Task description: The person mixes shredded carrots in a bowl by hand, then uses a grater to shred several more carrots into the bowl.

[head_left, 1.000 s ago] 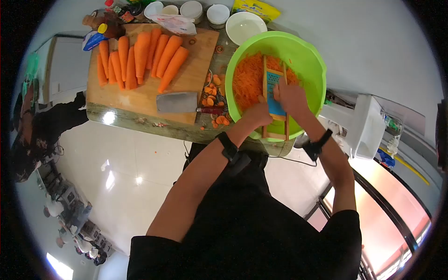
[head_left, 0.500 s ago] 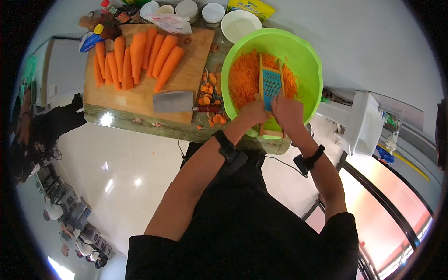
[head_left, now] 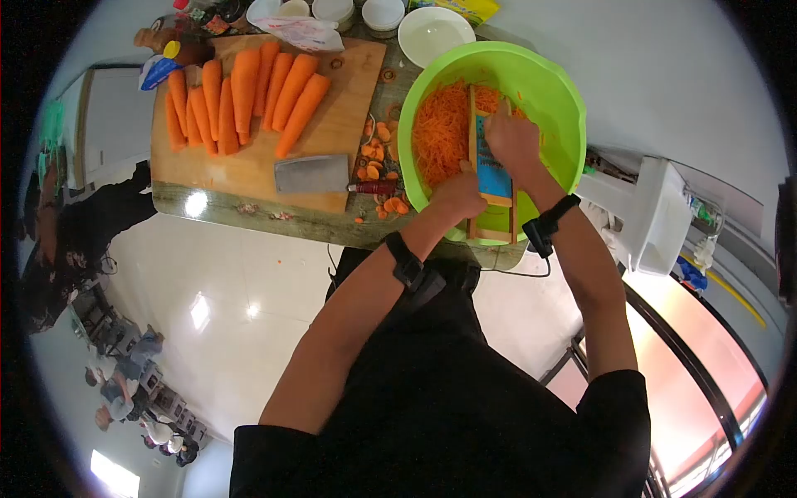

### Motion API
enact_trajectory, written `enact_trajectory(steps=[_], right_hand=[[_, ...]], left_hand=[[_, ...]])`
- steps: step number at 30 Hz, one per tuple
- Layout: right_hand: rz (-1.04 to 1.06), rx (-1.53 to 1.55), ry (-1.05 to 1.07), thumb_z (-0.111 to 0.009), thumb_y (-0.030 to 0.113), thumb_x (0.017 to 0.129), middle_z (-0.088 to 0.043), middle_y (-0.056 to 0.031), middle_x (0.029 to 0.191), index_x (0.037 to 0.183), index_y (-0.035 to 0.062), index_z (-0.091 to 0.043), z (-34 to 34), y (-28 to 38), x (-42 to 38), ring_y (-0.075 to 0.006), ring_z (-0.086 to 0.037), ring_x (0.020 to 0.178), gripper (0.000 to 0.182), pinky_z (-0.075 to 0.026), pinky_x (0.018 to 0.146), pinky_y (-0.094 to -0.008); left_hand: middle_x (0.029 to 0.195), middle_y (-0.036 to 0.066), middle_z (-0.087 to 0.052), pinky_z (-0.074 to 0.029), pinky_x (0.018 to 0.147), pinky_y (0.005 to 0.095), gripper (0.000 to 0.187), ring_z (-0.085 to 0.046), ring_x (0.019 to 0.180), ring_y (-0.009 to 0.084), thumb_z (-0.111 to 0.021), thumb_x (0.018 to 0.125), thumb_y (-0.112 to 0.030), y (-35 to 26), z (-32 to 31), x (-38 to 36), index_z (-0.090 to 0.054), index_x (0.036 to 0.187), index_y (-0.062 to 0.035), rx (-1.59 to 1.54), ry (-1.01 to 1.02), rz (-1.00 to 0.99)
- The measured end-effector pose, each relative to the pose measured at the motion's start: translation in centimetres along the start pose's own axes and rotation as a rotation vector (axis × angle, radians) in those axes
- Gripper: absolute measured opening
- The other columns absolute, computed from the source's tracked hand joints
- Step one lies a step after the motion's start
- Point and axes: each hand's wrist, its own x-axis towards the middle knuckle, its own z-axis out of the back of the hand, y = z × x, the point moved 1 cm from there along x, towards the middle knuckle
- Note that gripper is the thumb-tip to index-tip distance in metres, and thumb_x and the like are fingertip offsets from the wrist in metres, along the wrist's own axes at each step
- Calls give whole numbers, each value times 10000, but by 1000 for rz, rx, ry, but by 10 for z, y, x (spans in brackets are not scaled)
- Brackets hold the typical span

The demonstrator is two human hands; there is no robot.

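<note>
A wooden-framed grater (head_left: 493, 180) with a blue plate leans inside a lime-green basin (head_left: 573, 124). My left hand (head_left: 459, 196) is closed on the grater's left rail near its lower end. Over the upper part of the blue plate, my right hand (head_left: 513, 143) is closed with its knuckles up. Whatever its fingers press against the plate is hidden beneath them. Shredded carrot (head_left: 440, 133) is heaped in the basin, mostly left of the grater and partly behind it.
Left of the basin, peeled carrots (head_left: 245, 87) and a cleaver (head_left: 312, 174) lie on a wooden cutting board (head_left: 241, 178). Carrot scraps (head_left: 374, 158) are scattered between board and basin. A white bowl (head_left: 435, 37) and several jars stand behind. Another person (head_left: 91, 216) is at far left.
My right hand has slid up the grater, away from my body, uncovering the lower blue plate. My left hand stays on the rail. The whole view has shifted slightly.
</note>
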Motion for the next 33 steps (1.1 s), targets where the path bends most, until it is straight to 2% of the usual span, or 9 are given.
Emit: enact_trajectory(steps=[3,13,14,18,20,23,28,30,33], right_hand=[[57,-95,-133,-522,290,928,-624,-174,575,1180,-74,-544,-21,-5,23,-361,-627,492,443,-494,436,-472],[-80,85,235,-487,392,948,-676,-261,929,1176,-10,-577,-4,-4,61,-427,-677,830,471,-535,750,-541],[-81,127,208,-489,408,943,-665,-288,1009,1184,-11,-581,1,-4,58,-442,-674,862,492,-535,794,-540],[-80,226,216,-515,458,937,-686,-204,929,1303,35,-517,-22,-38,37,-341,-686,766,559,-538,642,-463],[-421,1004,553,-529,469,952,-647,-120,860,1308,80,-507,-19,-47,18,-205,-645,710,528,-492,574,-314],[-872,1629,638,-498,420,996,-573,-54,802,1271,127,-520,58,-16,-25,-117,-542,665,403,-398,543,-210],[-782,2012,634,-472,375,1022,-577,-59,914,1220,104,-526,71,-21,-69,-136,-506,712,340,-409,601,-247],[-776,2048,586,-471,371,1024,-574,-54,946,1210,86,-521,76,-20,-80,-138,-494,725,344,-410,624,-256],[-740,1995,547,-517,365,1006,-587,-63,1072,1261,50,-501,76,-19,-92,-162,-548,838,406,-457,723,-299]], left_hand=[[989,280,-669,-533,813,485,667,-677,946,398,-617,755,-159,-4,2,-13,-369,1320,95,-11,-141,32],[947,263,-681,-548,752,466,719,-685,922,390,-622,745,-140,3,-7,6,-306,1308,177,4,-83,-6],[966,285,-670,-541,779,481,522,-673,936,408,-604,736,-109,11,-17,16,-459,1173,137,18,-132,-24],[987,280,-670,-541,804,487,340,-660,948,426,-588,731,-90,11,-11,16,-638,1034,57,-12,-14,-104],[985,284,-669,-542,803,486,331,-660,946,427,-592,734,-98,19,-21,30,-645,1022,56,1,-29,-85],[983,284,-669,-541,807,489,305,-661,945,426,-591,750,-117,7,-10,14,-662,1000,42,18,-21,-81],[987,277,-674,-537,815,501,309,-664,943,423,-556,796,-141,32,-34,50,-665,1042,9,180,-5,-138],[968,255,-684,-553,697,389,923,-693,888,350,-604,778,-141,28,-26,43,-46,1403,248,66,8,-76],[975,246,-687,-557,714,373,897,-697,916,343,-606,797,-155,25,-20,38,-74,1371,283,45,17,-154]])
